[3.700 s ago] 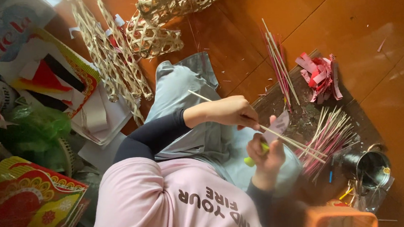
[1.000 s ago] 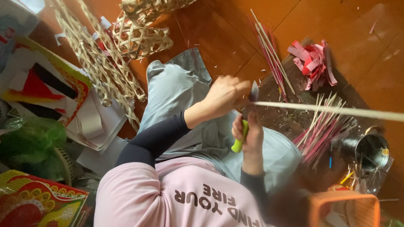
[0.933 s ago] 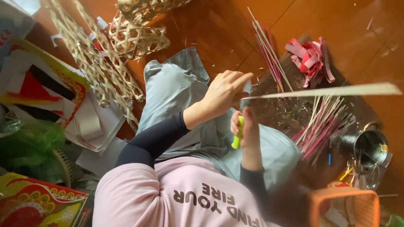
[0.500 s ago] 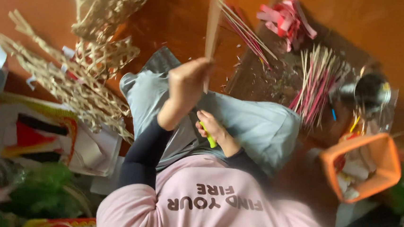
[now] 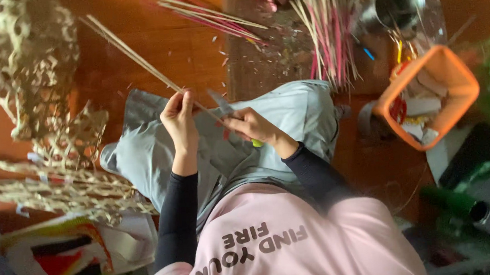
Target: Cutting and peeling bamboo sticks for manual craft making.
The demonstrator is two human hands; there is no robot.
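My left hand (image 5: 178,117) pinches a long thin bamboo strip (image 5: 136,58) that slants up and to the left over the wooden floor. My right hand (image 5: 254,126) grips a small knife (image 5: 221,104) with a yellow-green handle, and its blade lies against the strip just right of my left fingers. Both hands hover above my lap, which is covered by grey trousers (image 5: 289,117). Black sleeves and a pink shirt fill the lower part of the view.
Woven bamboo lattice pieces (image 5: 28,83) lie at the left. Ahead, pink and plain sticks (image 5: 329,22) rest on a dark mat beside a metal cup (image 5: 399,0). An orange basket (image 5: 459,76) and a green bottle (image 5: 456,204) are at the right, colourful bags (image 5: 53,266) at lower left.
The view has swung round. The bamboo strip, which pointed to the right a second ago, now slants up and left, with both hands still on it above my lap.
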